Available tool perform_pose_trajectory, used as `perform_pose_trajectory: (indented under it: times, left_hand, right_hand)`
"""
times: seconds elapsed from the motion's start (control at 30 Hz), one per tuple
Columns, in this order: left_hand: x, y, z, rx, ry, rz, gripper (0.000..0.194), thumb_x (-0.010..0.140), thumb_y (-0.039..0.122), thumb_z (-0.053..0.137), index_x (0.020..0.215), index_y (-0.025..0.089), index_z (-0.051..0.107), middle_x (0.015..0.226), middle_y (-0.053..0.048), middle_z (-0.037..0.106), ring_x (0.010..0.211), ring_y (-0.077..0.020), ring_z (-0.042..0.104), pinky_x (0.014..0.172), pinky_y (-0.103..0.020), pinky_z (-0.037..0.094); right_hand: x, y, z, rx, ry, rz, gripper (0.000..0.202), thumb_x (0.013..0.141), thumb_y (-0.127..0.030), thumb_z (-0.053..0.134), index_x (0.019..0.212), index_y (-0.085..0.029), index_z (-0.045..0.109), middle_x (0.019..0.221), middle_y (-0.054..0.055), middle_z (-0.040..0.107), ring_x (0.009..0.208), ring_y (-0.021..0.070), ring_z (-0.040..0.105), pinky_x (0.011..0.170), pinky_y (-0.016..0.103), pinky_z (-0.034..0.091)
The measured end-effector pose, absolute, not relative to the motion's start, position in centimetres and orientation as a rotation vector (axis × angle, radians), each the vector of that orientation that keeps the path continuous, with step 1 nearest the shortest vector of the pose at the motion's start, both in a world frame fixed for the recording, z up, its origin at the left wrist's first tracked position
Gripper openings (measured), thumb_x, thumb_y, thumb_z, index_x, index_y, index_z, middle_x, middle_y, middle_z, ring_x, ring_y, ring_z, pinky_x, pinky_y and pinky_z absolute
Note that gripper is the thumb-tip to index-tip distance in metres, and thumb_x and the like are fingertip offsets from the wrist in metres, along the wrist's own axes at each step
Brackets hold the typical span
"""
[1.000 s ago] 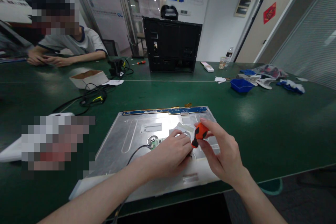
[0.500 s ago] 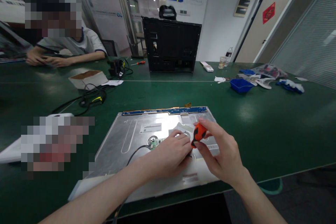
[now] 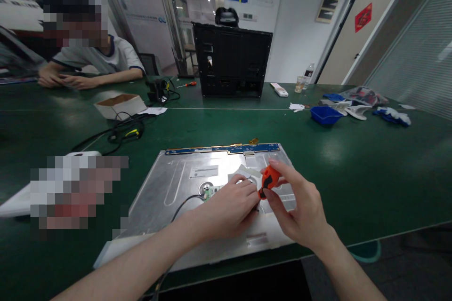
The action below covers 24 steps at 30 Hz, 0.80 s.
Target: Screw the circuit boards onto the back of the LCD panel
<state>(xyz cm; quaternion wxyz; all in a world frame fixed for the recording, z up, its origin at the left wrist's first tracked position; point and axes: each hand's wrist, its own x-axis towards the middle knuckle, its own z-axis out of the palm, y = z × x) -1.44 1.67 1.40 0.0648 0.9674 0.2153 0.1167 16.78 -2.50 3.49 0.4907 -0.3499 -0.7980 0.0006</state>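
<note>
Right hand [image 3: 302,208] pinches an orange-and-black tool handle [image 3: 269,178]; left hand [image 3: 229,204], grip hidden, bends over silver metal panel [image 3: 181,186]; black rectangular casing [image 3: 233,61] beyond.

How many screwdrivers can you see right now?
2. One screwdriver in the right hand, over the metal panel; a second screwdriver on the table, left of the black casing. Others could be hidden.

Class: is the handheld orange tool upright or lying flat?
Roughly upright, with a lean: the right hand pinches the orange tool, its top slanting rightward.
</note>
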Motion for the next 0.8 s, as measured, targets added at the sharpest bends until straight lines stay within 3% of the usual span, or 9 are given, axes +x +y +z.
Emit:
perform_pose_trajectory:
  times: [0.27, 0.8]
  left_hand:
    - [-1.47, 1.78, 0.94, 2.913, 0.657, 0.374, 0.007, 0.087, 0.018, 0.053, 0.089, 0.017, 0.060, 0.097, -0.008, 0.068, 0.096, -0.0254, 0.061, 0.100, -0.046, 0.037]
    - [-1.67, 1.67, 1.88, 2.877, 0.658, 0.330, 0.011, 0.078, 0.016, 0.058, 0.088, 0.017, 0.059, 0.096, -0.008, 0.065, 0.093, -0.0251, 0.059, 0.100, -0.045, 0.035]
  right_hand:
    - [16.69, -2.20, 3.60, -0.837, -1.957, -0.014, 0.059, 0.091, -0.015, 0.055, 0.145, -0.027, 0.035, 0.104, 0.004, 0.070, 0.084, 0.0169, 0.068, 0.070, 0.031, 0.060]
    - [16.81, -2.23, 3.48, -0.853, -1.943, 0.000, 0.057, 0.087, -0.016, 0.061, 0.139, -0.023, 0.038, 0.100, 0.005, 0.069, 0.080, 0.0159, 0.068, 0.070, 0.030, 0.059]
